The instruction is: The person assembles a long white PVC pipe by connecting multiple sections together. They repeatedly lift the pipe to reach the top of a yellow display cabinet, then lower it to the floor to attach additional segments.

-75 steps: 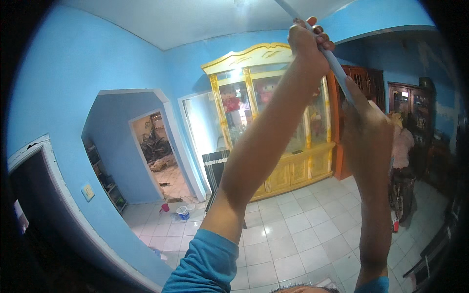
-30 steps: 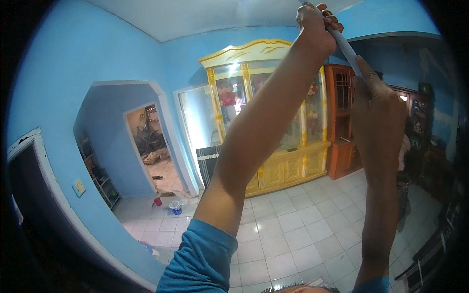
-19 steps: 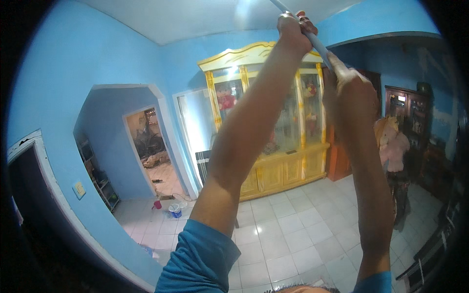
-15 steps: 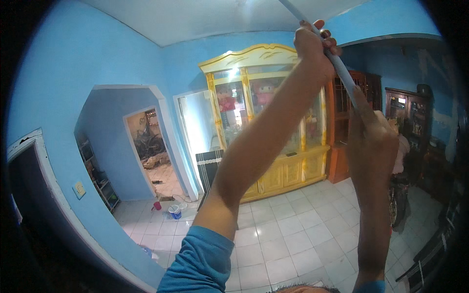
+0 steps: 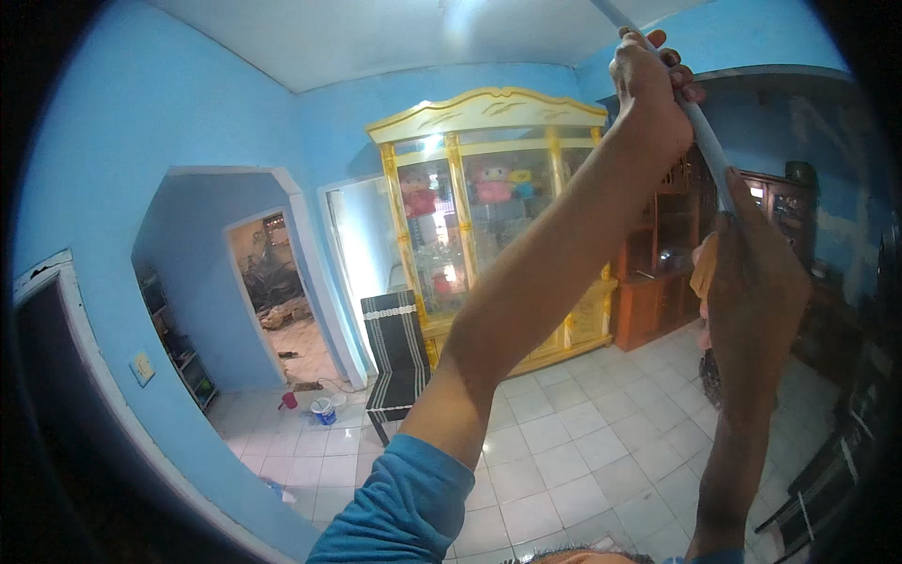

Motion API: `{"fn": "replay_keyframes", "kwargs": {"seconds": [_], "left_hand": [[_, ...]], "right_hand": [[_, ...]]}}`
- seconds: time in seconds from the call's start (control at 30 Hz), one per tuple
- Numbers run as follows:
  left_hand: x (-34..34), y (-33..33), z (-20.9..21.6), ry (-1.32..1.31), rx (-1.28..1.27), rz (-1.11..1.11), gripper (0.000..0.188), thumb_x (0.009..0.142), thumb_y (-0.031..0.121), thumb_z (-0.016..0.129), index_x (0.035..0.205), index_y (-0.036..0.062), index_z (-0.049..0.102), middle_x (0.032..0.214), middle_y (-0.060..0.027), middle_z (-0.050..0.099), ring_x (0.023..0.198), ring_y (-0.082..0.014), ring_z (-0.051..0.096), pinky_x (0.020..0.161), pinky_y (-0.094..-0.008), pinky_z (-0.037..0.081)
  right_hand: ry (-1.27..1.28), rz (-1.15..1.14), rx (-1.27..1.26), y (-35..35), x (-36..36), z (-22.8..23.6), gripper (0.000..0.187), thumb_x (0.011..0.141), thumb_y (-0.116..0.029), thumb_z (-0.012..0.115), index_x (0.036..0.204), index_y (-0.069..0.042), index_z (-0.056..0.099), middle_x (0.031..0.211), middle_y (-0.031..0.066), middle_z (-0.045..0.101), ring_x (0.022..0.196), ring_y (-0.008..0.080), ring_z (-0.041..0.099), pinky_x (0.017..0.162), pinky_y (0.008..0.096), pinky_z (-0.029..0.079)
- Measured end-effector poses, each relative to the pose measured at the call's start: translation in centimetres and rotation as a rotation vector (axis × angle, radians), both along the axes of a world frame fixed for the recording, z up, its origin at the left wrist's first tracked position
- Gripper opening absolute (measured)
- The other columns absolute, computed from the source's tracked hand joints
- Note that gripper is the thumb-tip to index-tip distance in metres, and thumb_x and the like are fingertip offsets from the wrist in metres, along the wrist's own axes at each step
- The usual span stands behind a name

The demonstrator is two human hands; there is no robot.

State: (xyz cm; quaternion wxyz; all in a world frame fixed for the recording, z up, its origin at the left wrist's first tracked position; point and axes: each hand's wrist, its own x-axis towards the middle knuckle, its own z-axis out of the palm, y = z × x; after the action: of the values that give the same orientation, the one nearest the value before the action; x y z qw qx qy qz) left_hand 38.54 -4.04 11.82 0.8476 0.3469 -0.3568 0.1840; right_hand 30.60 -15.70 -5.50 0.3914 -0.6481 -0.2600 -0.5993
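A long pale pole [image 5: 707,148] slants from the upper middle down to the right, and its upper end leaves the picture near the ceiling [image 5: 366,38]. My left hand [image 5: 653,80] is raised high with its fingers wrapped round the pole. Lower down, my right hand [image 5: 759,273] grips the same pole, the index finger lying along it. The pole's lower end is hidden by that hand. Both arms are stretched up, and a blue sleeve [image 5: 399,503] shows on the left one.
A yellow and white glass cabinet [image 5: 489,103] with dolls stands ahead, a brown wooden cabinet [image 5: 639,310] to its right. A black chair [image 5: 393,343] and a small bucket [image 5: 322,410] are on the tiled floor [image 5: 564,461]. Another person [image 5: 702,273] is partly hidden behind my right arm.
Both hands and the pole have shifted to the right in the picture. The view has turned slightly, and more of the black chair shows. The grip on the pole looks unchanged.
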Motion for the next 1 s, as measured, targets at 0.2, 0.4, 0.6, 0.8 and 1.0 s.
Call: {"fn": "replay_keyframes", "kwargs": {"seconds": [0.2,0.4,0.6,0.8,1.0], "left_hand": [[1.9,0.7,1.3,-0.017,-0.027,0.043,0.042,0.11,0.048,0.031,0.112,0.0112,0.051,0.076,0.0004,0.042,0.055,-0.0097,0.039,0.05,-0.0298,0.034],[-0.5,-1.1,-0.1,-0.05,-0.031,0.027,0.044,0.11,0.05,0.031,0.117,0.0109,0.048,0.073,0.0007,0.042,0.055,-0.0098,0.039,0.051,-0.0292,0.035],[1.2,0.1,0.9,-0.047,-0.045,0.066,0.042,0.11,0.048,0.03,0.117,0.0113,0.049,0.073,0.0002,0.042,0.055,-0.0106,0.04,0.051,-0.0293,0.035],[-0.8,0.8,0.4,-0.054,-0.054,0.039,0.041,0.11,0.046,0.03,0.116,0.0101,0.049,0.074,-0.0002,0.043,0.055,-0.0105,0.04,0.05,-0.0295,0.035],[-0.9,1.6,0.2,-0.067,-0.054,0.043,0.042,0.109,0.046,0.031,0.113,0.0093,0.051,0.075,-0.0004,0.043,0.056,-0.0095,0.039,0.05,-0.0279,0.034]], "right_hand": [[-0.013,0.007,0.014,0.6,1.8,1.2,0.032,0.102,-0.013,0.064,0.133,-0.008,0.069,0.091,0.012,0.075,0.072,0.0145,0.072,0.064,0.0274,0.055],[-0.055,0.063,0.064,-0.1,0.4,0.0,0.033,0.101,-0.013,0.066,0.134,-0.008,0.069,0.1,0.0127,0.076,0.077,0.0154,0.073,0.072,0.0283,0.055],[-0.043,0.043,0.029,0.3,1.5,1.0,0.031,0.101,-0.011,0.065,0.131,-0.005,0.07,0.097,0.0135,0.076,0.08,0.0166,0.075,0.07,0.0284,0.057],[-0.107,0.092,0.047,1.1,0.1,0.1,0.032,0.099,-0.008,0.067,0.13,-0.005,0.07,0.086,0.0119,0.074,0.07,0.0141,0.069,0.061,0.0289,0.054],[-0.078,0.023,0.015,1.7,-0.4,0.2,0.033,0.101,-0.01,0.065,0.133,-0.008,0.07,0.084,0.0102,0.071,0.067,0.012,0.065,0.058,0.0304,0.05]]}}
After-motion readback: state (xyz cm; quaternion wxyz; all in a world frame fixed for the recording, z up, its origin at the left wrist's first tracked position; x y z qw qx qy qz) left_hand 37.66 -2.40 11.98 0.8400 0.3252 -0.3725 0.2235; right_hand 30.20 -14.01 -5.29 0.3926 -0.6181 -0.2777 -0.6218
